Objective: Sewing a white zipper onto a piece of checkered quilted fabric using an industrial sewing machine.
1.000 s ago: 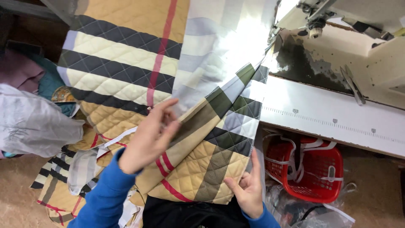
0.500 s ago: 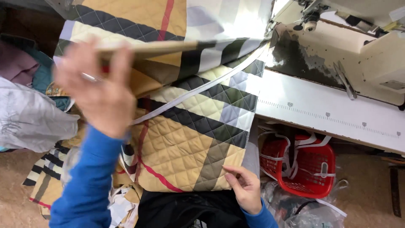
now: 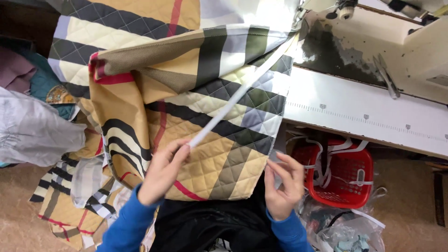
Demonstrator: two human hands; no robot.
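A large quilted fabric panel in a tan, black, white and red check [image 3: 205,140] hangs off the front edge of the white sewing desk [image 3: 364,116] and drapes down over the person's lap, its upper part folded over so that the smooth woven backing shows; draped like this, the lower edge sits within reach of both hands. The left hand [image 3: 161,175] pinches the near end of a narrow white binding tape [image 3: 238,95] between thumb and fingertips, the grip closed tight on it, and the tape runs taut and diagonal across the quilt up toward the sewing machine head [image 3: 336,7] at the top, apparently kept stretched so it lies straight over the fabric. The right hand [image 3: 282,186] sits at the quilt's lower right corner with fingers loosely curled; its fingertips seem to touch the hem, though whether they actually clamp the cloth is hard to tell from this angle. A pair of metal snips [image 3: 386,74] lies on the desk beside the machine. Below the desk stands a red plastic basket [image 3: 345,177] holding loose white tape, and more checked fabric offcuts [image 3: 70,196] lie heaped on the floor at the left.
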